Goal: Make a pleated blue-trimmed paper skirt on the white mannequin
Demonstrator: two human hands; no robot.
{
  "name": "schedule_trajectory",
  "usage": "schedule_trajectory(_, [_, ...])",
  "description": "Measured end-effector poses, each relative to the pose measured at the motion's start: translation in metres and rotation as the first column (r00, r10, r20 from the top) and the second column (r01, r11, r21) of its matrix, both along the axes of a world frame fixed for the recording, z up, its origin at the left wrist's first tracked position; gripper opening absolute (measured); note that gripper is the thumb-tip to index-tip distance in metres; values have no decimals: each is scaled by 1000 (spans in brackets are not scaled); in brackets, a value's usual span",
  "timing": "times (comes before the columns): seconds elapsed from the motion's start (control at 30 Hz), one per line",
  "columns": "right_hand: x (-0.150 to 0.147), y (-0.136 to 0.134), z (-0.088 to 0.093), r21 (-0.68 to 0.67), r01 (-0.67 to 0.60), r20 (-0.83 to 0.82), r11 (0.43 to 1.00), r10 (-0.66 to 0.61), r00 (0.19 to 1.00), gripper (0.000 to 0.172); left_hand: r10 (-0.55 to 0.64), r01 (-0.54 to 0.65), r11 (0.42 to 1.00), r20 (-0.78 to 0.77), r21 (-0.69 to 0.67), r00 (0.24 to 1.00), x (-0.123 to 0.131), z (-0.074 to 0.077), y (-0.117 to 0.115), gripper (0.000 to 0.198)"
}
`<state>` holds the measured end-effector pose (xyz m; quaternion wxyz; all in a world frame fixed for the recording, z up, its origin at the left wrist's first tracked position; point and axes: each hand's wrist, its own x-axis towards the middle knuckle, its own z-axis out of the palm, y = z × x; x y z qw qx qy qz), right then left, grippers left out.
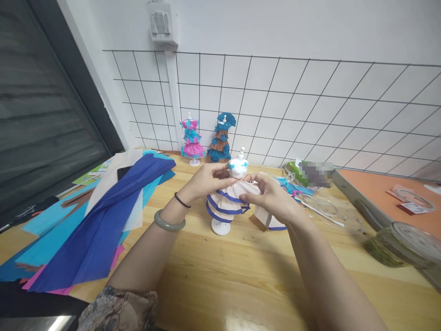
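A small mannequin (237,168) in a white paper dress with blue-edged ruffles (223,207) stands on a round white base (220,226) at the middle of the wooden table (241,271). My left hand (205,180) pinches the paper at the doll's waist from the left. It wears a black band and a green bangle at the wrist. From the right, my right hand (270,196) holds the white ruffle strip against the skirt, fingers closed on it.
Sheets of blue, cyan and pink crepe paper (93,225) lie spread at the left. Two finished doll dresses, one pink (191,140) and one blue-brown (221,138), stand by the wire grid wall. A glass jar (403,243) and an orange box (382,193) sit at the right.
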<state>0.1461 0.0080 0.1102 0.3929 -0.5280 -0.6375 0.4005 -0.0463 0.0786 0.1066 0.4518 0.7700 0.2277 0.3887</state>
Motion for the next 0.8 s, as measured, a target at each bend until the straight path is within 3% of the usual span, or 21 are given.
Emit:
schedule_trajectory(0.43, [-11, -2, 0, -69, 43, -22, 997, -45, 999, 47, 2, -1, 999, -23, 52, 1000, -1, 1, 0, 37])
schedule_trajectory(0.8, [5, -6, 8, 22, -21, 39, 1000, 20, 999, 34, 12, -12, 1000, -1, 17, 1000, 0, 0, 0, 38])
